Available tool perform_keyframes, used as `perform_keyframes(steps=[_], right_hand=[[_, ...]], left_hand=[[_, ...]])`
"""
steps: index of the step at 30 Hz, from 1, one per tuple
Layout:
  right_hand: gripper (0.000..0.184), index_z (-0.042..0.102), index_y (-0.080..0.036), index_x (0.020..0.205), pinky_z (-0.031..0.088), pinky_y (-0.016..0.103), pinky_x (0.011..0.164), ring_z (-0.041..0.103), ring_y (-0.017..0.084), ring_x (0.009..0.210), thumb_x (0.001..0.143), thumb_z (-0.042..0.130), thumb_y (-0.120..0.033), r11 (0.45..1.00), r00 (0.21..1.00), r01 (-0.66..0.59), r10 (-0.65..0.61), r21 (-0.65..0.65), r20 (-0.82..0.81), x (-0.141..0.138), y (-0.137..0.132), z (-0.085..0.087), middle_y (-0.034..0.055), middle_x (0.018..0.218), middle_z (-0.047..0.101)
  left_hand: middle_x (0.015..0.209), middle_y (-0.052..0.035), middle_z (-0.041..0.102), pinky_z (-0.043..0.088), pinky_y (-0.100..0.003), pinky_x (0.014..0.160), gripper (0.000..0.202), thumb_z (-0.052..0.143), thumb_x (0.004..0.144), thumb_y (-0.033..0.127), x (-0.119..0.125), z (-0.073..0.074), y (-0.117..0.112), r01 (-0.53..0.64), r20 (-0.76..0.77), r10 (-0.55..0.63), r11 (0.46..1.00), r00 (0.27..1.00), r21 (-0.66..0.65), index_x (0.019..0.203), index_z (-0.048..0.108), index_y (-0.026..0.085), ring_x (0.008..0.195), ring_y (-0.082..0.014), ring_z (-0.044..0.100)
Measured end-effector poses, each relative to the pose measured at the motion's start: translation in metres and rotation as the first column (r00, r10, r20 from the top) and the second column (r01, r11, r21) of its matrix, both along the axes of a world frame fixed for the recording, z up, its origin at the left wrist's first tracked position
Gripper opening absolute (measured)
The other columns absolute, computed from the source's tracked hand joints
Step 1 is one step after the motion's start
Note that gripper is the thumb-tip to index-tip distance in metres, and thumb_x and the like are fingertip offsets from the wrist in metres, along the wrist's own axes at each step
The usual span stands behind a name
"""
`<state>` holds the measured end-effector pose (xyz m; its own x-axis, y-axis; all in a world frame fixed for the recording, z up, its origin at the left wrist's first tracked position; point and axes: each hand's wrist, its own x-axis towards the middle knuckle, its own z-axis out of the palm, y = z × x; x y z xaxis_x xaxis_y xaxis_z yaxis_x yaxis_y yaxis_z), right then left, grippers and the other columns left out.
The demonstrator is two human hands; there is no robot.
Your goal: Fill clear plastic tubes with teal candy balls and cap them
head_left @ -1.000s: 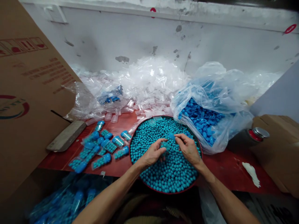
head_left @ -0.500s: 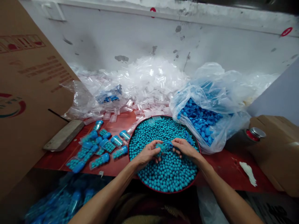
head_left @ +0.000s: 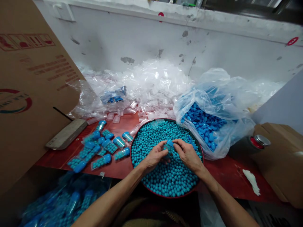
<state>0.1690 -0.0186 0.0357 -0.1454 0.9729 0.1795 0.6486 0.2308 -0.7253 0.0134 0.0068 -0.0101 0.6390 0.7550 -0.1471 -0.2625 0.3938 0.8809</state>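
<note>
A clear bottle (head_left: 168, 151) is right of frame centre, lowish — left hand (head_left: 154, 155) closed round it, right hand (head_left: 188, 155) pinching its blue cap (head_left: 169, 143) — above beads (head_left: 165, 184) on the red table (head_left: 227, 175); white wall (head_left: 142, 37) behind.

Head-worn view, looking forward and down

The beads (head_left: 163, 186) look smooth and faintly glossy, the tubes (head_left: 153, 105) clear, shiny plastic, the caps (head_left: 209, 126) smooth, opaque plastic. The bag (head_left: 233, 137) is thin, crinkled film; the carton (head_left: 38, 85), matt cardboard; the wall (head_left: 142, 41), scuffed and patchy; the lid (head_left: 262, 140), bright metal.
</note>
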Motion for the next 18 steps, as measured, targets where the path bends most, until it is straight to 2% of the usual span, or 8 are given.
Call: perform_keyframes(steps=[5,9,11,15,18], right_hand=[[0.023,0.055,-0.020,0.097,0.043,0.025,0.070,0.057,0.015,0.077,0.084,0.037,-0.025,0.995,0.999,-0.030,0.026,0.092,0.045,-0.0020,0.0006,-0.0039,0.0046,0.090,0.061],[0.022,0.055,-0.019,0.094,0.042,0.022,0.059,0.055,0.012,0.064,0.085,0.037,-0.028,1.000,0.997,-0.003,0.001,-0.024,-0.071,-0.0012,0.0017,-0.0021,0.0008,0.073,0.060],[0.022,0.056,-0.019,0.091,0.042,0.022,0.058,0.054,0.012,0.062,0.084,0.038,-0.029,0.999,0.995,-0.006,0.002,-0.050,-0.099,-0.0005,0.0020,-0.0012,0.0000,0.071,0.059],[0.020,0.059,-0.019,0.089,0.043,0.024,0.068,0.057,0.013,0.074,0.083,0.041,-0.025,0.999,0.996,-0.050,0.051,0.009,-0.073,-0.0012,-0.0001,-0.0026,0.0019,0.081,0.062],[0.021,0.060,-0.020,0.092,0.044,0.025,0.072,0.058,0.015,0.077,0.083,0.042,-0.025,0.998,0.995,-0.053,0.055,0.030,-0.078,-0.0024,-0.0041,-0.0061,0.0028,0.084,0.064]], left_hand=[[0.083,-0.0022,0.054,0.041,-0.019,0.046,0.048,0.057,0.073,0.032,0.0004,0.0042,-0.0007,0.000,0.025,0.000,1.000,1.000,-0.005,0.117,0.040,0.021,0.057,-0.0099,0.055],[0.083,-0.0023,0.054,0.042,-0.019,0.046,0.047,0.056,0.074,0.031,-0.0013,0.0040,-0.0010,0.001,0.044,-0.002,1.000,0.999,0.016,0.117,0.039,0.021,0.056,-0.0097,0.055],[0.080,-0.0019,0.054,0.042,-0.019,0.046,0.047,0.056,0.074,0.031,-0.0021,0.0039,-0.0015,-0.001,0.048,0.000,1.000,0.999,0.013,0.117,0.038,0.020,0.055,-0.0095,0.055],[0.077,-0.0009,0.054,0.041,-0.019,0.044,0.050,0.056,0.074,0.032,-0.0018,0.0062,-0.0045,-0.014,0.012,0.014,1.000,1.000,-0.002,0.119,0.036,0.020,0.048,-0.0068,0.052],[0.071,0.0018,0.052,0.040,-0.017,0.042,0.051,0.058,0.073,0.031,-0.0003,0.0087,-0.0087,-0.073,-0.021,0.073,0.997,0.997,0.003,0.119,0.038,0.019,0.045,-0.0049,0.049]])
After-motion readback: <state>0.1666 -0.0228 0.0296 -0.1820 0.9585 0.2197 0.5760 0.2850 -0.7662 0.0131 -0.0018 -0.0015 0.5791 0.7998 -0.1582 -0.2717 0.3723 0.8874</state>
